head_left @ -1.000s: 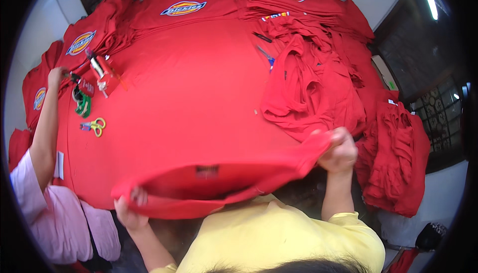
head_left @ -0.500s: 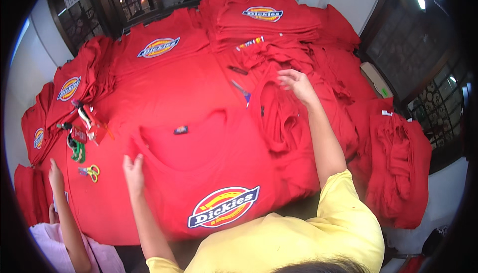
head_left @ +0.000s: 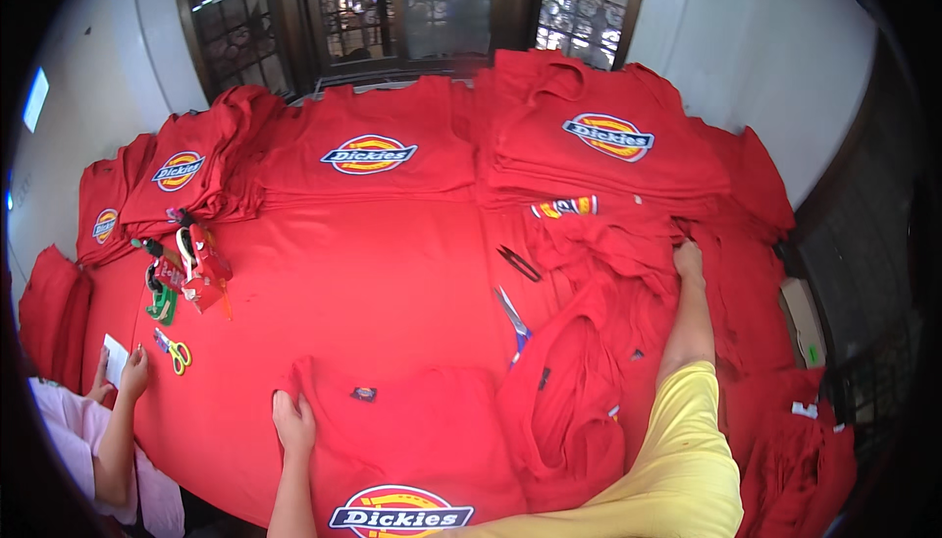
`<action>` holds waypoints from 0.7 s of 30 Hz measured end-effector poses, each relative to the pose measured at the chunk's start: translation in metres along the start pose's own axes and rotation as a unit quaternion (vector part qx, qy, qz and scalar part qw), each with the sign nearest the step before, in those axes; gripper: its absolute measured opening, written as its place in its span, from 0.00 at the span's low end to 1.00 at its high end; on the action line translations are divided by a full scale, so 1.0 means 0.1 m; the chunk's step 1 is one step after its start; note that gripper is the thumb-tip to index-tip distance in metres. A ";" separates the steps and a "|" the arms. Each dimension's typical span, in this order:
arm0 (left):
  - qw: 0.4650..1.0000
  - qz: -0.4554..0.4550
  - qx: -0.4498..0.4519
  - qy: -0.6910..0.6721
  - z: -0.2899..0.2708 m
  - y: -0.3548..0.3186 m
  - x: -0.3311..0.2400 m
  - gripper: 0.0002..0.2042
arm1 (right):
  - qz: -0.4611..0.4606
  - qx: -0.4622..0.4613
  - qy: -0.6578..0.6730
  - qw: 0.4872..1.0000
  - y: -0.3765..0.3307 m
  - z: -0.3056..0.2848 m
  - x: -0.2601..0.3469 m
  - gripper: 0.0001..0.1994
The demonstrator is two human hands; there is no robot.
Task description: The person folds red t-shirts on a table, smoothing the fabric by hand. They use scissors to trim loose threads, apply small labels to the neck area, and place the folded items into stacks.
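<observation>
A red shirt (head_left: 412, 440) with a round yellow-and-blue chest print lies spread in front of me, its dark neck label showing. My left hand (head_left: 294, 425) is closed on this shirt's left shoulder edge. Farther off to the right, my right hand (head_left: 690, 259) has its fingers curled into the cloth of a rumpled heap of red shirts (head_left: 628, 253). Some fingertips are hidden there. Between my hands, a loose red shirt (head_left: 564, 391) lies crumpled with its neck opening up. Blue-handled scissors (head_left: 513, 326) and dark thread snips (head_left: 520, 263) rest beside the heap.
Folded red shirts are stacked along the back, including a middle stack (head_left: 368, 126) and a taller right stack (head_left: 599, 96). At left sit a red tape dispenser (head_left: 203, 278), a green one (head_left: 161, 304) and yellow-handled scissors (head_left: 177, 351). A co-worker's hands hold a white card (head_left: 116, 359).
My view has tilted up. My right hand has moved away from the loose shirt's neck and reached into the heap. The co-worker's white card has come into clearer sight.
</observation>
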State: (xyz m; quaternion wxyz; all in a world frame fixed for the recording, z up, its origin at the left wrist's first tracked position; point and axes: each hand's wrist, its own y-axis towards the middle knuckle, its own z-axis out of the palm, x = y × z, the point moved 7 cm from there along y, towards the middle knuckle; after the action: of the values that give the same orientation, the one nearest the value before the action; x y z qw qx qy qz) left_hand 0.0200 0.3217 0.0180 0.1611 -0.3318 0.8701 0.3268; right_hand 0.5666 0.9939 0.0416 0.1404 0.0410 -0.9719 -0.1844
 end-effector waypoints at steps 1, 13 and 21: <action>1.000 -0.004 0.000 0.011 -0.05 -0.01 -0.01 0.10 | 0.008 0.045 0.005 0.999 0.07 0.12 0.08 0.17; 1.000 -0.008 -0.002 0.002 -0.04 0.01 -0.04 0.12 | 0.078 0.123 0.054 0.988 0.26 0.29 -0.12 0.25; 1.000 -0.022 -0.001 -0.012 -0.08 0.00 -0.03 0.11 | 0.098 0.151 0.101 0.979 0.26 0.45 -0.19 0.25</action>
State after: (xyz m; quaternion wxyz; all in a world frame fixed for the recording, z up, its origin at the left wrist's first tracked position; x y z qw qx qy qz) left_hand 0.0216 0.3180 0.0252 0.1782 -0.3476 0.8603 0.3277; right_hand 0.5706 1.0367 0.0060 0.2477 -0.0152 -0.9686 -0.0162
